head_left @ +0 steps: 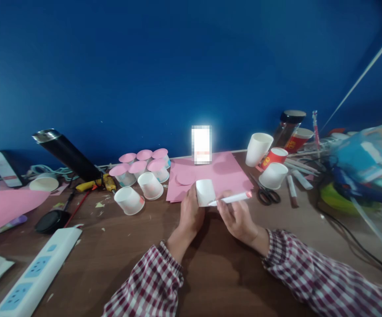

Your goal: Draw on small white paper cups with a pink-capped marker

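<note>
My left hand [191, 210] is closed around the left side of a small white paper cup [206, 193], held above the brown table near the front edge of the pink paper sheets [224, 171]. In my right hand [237, 219] a white marker [232, 199] with a reddish end is gripped, its tip pointing left at the cup's lower right edge. Whether the tip touches the cup cannot be made out. A pink paper disc [185, 177] lies on the sheets just behind my left hand.
Left of the sheets stand several cups with pink tops [138, 169] and two plain white cups [129, 200]. Black scissors [268, 196], more cups [273, 176] and markers [292, 190] are on the right. A power strip [39, 273] lies front left, a black bottle [70, 154] behind.
</note>
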### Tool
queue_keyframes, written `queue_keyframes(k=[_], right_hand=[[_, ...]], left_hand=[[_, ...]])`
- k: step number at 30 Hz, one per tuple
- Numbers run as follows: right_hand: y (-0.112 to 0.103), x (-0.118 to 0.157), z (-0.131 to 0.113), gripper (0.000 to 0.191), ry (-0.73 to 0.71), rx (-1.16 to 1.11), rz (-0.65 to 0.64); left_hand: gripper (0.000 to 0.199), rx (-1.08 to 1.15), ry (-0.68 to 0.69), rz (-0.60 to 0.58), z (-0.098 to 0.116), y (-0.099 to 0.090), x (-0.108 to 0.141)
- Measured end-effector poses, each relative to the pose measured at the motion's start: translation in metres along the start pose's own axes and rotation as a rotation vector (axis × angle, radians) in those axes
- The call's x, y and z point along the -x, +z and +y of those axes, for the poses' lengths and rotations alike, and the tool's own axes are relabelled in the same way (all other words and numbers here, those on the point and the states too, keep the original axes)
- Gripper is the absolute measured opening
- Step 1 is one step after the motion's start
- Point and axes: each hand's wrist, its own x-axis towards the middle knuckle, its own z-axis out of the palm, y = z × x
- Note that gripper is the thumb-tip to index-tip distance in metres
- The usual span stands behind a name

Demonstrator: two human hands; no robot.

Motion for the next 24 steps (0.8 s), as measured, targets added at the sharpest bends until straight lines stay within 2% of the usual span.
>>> queue_keyframes(k=[3,24], right_hand=[[-0.0017,-0.0023,-0.0021,0.015,0.012,-0.018,-0.023],[0.0026,-0.0043,0.0012,0.015,0.019,0.024,0.047]], left_hand=[[0.034,0.003,-0.005,-0.001,-0.0001,-0.0001,0.0002],[0.033,0.003,-0.016,-0.019,0.0024,0.0003,0.0014]])
